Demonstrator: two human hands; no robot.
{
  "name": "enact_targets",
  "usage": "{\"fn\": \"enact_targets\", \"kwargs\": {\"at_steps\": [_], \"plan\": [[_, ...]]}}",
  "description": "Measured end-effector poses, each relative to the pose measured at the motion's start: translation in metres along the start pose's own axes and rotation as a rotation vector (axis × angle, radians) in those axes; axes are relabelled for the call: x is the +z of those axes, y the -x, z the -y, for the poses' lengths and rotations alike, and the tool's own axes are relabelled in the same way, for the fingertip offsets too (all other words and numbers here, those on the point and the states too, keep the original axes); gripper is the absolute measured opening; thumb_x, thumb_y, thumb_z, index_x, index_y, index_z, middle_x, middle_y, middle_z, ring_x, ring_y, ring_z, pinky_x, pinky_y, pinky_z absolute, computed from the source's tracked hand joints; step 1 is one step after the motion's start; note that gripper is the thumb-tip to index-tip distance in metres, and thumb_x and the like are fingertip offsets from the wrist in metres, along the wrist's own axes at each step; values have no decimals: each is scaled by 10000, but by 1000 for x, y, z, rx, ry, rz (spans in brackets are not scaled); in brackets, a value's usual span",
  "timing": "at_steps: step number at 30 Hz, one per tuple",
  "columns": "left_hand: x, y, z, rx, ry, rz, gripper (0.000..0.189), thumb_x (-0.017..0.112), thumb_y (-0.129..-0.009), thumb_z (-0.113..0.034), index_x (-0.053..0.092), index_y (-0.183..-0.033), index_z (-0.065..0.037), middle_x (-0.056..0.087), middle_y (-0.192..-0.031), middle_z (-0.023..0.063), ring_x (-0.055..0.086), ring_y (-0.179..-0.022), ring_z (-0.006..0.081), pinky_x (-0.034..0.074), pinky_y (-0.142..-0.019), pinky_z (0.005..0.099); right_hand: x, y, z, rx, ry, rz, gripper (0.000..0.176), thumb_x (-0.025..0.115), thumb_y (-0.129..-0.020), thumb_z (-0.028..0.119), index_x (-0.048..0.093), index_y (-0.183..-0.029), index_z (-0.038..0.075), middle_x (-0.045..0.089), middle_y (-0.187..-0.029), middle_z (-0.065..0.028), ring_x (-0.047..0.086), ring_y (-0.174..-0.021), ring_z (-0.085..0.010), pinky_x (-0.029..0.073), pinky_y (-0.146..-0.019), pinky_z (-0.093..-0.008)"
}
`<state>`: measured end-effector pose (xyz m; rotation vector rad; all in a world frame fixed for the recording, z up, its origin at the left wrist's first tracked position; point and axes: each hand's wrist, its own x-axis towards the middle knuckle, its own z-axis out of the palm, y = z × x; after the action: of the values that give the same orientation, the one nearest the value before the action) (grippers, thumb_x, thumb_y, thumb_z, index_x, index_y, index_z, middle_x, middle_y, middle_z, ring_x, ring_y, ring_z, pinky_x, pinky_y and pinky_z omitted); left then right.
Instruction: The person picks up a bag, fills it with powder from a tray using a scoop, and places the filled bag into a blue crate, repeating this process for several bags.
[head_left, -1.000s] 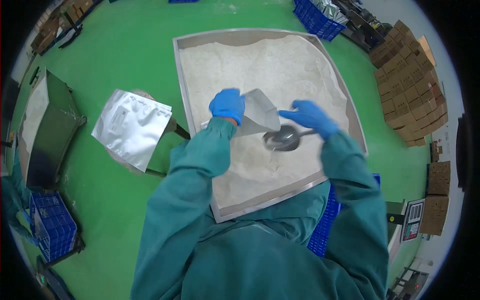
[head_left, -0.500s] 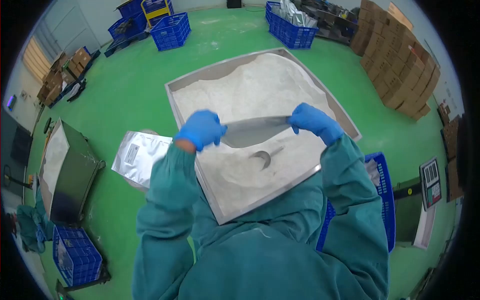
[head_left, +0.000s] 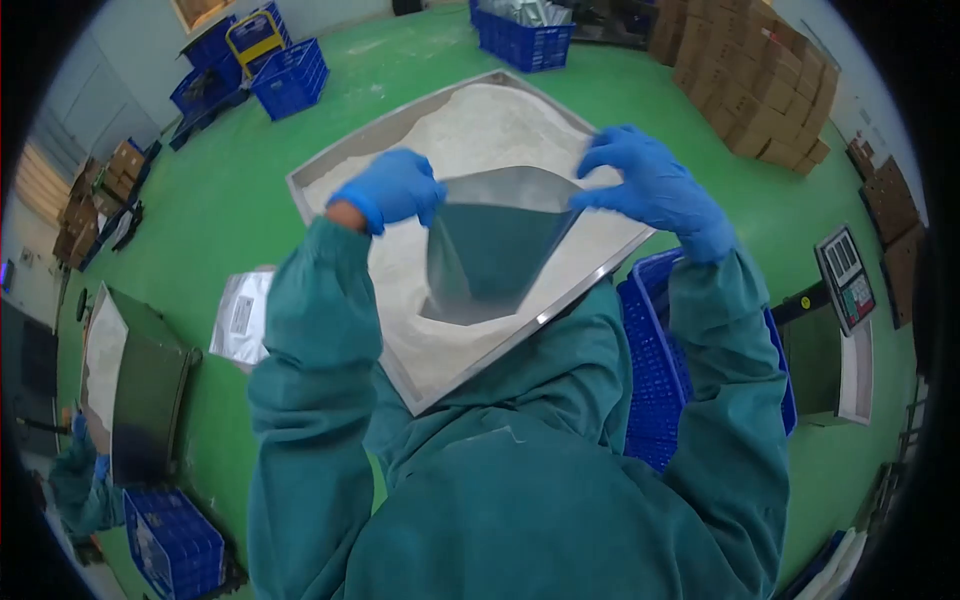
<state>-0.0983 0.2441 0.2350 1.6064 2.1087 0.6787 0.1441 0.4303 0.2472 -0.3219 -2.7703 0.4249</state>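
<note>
A silvery foil bag [head_left: 500, 245] hangs over the tray with its mouth spread apart. My left hand [head_left: 390, 190] pinches the left corner of its rim. At the opposite corner, my right hand [head_left: 655, 190] has thumb and fingers spread, the lowest fingertip touching the rim. Both hands wear blue gloves. Below lies a large metal-rimmed tray [head_left: 560, 315] heaped with off-white powder [head_left: 480, 125]. The bag covers the spot where a scoop lay in the powder. Left of the tray sits a labelled silver pouch [head_left: 240, 320].
A blue basket [head_left: 655, 400] stands close at my right, beside a scale display [head_left: 847, 280]. At left is a metal bin [head_left: 150, 390] of powder, with a co-worker's sleeve [head_left: 85, 490] near it. Stacked cartons [head_left: 765, 90] and blue crates [head_left: 525, 40] stand farther back.
The bag's mouth has opened from a flat edge, and the bag now hangs lower, hiding the scoop. My right hand's fingers have spread. The view has shifted.
</note>
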Motion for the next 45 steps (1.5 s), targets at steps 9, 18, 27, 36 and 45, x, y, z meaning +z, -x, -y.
{"fn": "enact_targets", "kwargs": {"at_steps": [9,18,27,36,45], "plan": [[-83,-8,-31,129,223,-747,303,668,-790,-277,612,-649,-15,478,-513,-2,387,-513,98,324,-484,293,-12,-30,21,-260,-15,72,265,550,-826,296,656,-867,57,624,-809,-167,573,-722,-350,462,-666,-414],[35,-13,-39,-20,260,-99,643,550,-875,-261,244,-1392,-30,583,-584,56,411,-371,82,338,-355,212,-150,109,5,347,291,-90,335,535,-792,307,612,-781,-19,570,-654,-177,513,-538,-308,437,-565,-396],[78,-58,78,-271,155,-425,334,613,-854,-251,394,-669,-80,390,-546,8,357,-481,87,319,-461,252,-73,280,-202,975,376,15,364,485,-785,294,608,-725,-43,579,-698,-249,584,-654,-385,455,-604,-449],[76,-51,157,-545,34,-459,365,571,-883,-280,361,-648,-96,322,-537,-20,321,-505,77,304,-461,251,107,381,-404,1384,268,-156,383,470,-788,306,634,-722,-34,614,-768,-244,609,-730,-391,478,-679,-458],[109,-59,151,-594,-41,-388,348,575,-878,-244,364,-662,-71,308,-583,-18,299,-545,86,293,-494,269,156,363,-438,1425,276,-264,361,477,-781,307,655,-711,1,618,-738,-229,601,-740,-401,466,-715,-461]]}}
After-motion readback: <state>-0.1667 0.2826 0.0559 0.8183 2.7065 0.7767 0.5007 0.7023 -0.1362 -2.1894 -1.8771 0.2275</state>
